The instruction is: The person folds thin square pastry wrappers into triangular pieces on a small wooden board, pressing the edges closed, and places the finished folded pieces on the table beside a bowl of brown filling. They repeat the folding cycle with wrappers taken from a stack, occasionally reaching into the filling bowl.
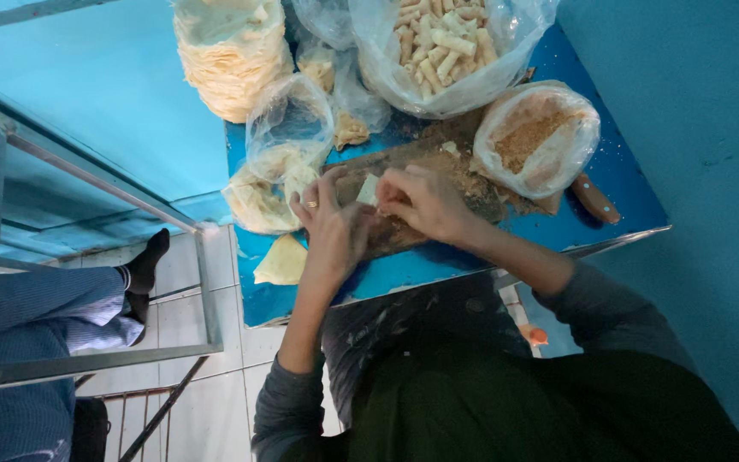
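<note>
My left hand (331, 227), with a ring on one finger, and my right hand (425, 201) meet over a wooden board (438, 158) strewn with brown crumbs. Together they pinch a small pale wrapper (369, 188), partly hidden by my fingers. A clear bag of brown crumb filling (536, 137) lies just right of the board. Behind it sits a big bag of rolled pale sticks (446, 43). A tall stack of round wrappers (228, 56) stands at the back left.
The blue table (438, 269) also carries plastic bags with wrappers (288, 128), a folded wrapper (282, 261) near its front left corner, and a wooden-handled knife (594, 198) at the right. Left of the table stand a metal frame (207, 291) and another person's leg (87, 304) in a black sock.
</note>
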`<state>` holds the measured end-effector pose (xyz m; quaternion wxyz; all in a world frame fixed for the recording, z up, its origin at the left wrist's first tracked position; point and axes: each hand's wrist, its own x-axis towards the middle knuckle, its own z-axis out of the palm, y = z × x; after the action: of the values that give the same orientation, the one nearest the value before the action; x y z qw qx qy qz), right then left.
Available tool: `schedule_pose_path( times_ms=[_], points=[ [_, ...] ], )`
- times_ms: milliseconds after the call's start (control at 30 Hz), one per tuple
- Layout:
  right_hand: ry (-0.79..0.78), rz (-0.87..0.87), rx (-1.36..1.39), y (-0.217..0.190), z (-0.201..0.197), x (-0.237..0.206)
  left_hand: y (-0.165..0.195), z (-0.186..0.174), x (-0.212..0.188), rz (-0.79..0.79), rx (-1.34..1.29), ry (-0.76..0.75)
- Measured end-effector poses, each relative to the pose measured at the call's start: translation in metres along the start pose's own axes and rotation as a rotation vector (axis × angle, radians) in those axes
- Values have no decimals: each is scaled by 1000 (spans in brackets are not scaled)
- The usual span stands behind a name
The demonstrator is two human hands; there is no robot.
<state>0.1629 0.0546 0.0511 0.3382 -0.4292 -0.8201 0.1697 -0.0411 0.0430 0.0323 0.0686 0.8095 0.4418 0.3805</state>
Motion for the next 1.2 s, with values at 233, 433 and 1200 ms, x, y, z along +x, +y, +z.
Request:
schedule_pose_path(
  times_ms=[233,433,1200],
  points=[
    [111,-173,-55,3,8,-10,-1,5,1,-47,-10,16],
    [27,-180,-239,9,8,-15,-1,14,2,-119,-32,88],
    [-9,127,231,13,1,3,-4,23,0,-50,19,89]
  ],
)
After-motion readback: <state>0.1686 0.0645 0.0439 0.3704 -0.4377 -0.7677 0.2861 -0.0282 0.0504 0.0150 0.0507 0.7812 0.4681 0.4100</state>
